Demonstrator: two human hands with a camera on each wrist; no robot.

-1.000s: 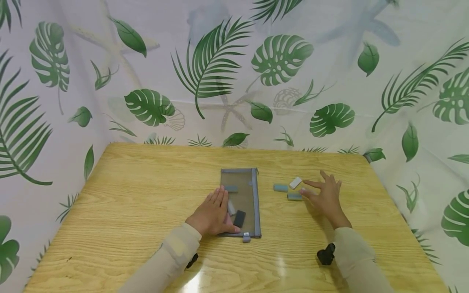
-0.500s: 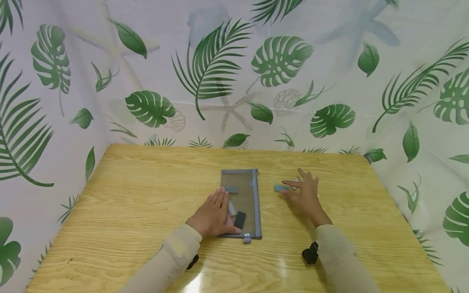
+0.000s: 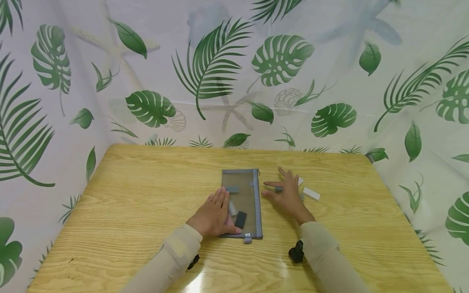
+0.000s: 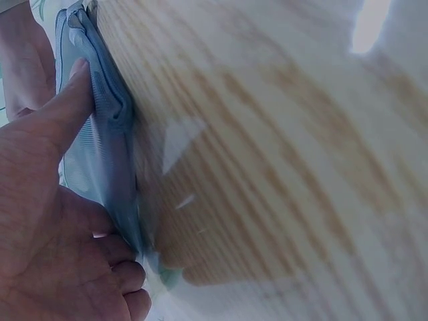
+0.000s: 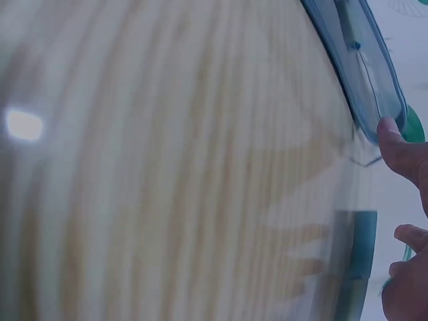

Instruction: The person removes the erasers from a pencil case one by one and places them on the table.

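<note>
A flat grey mesh zip pouch (image 3: 246,203) lies on the table, with several small eraser-like blocks showing through it, among them a black block (image 3: 240,219) and a blue block (image 3: 232,189). My left hand (image 3: 210,212) rests on its left side, fingers straight and together; in the left wrist view the thumb (image 4: 70,100) lies along the pouch edge. To the right of the pouch hovers my right hand (image 3: 289,198), thumb and index finger stretched towards it and apart, holding nothing. Partly hidden behind those fingers is a blue-green block (image 3: 279,189), also a teal block (image 5: 363,244) in the right wrist view.
Right of the right hand lies a white block (image 3: 311,193), with another white block (image 3: 301,181) partly covered behind the hand. The wooden table (image 3: 146,175) is backed by a leaf-patterned cloth (image 3: 220,81).
My right hand has moved left from beyond the loose blocks towards the pouch, uncovering a white block on its right. The left hand stays in place on the pouch.
</note>
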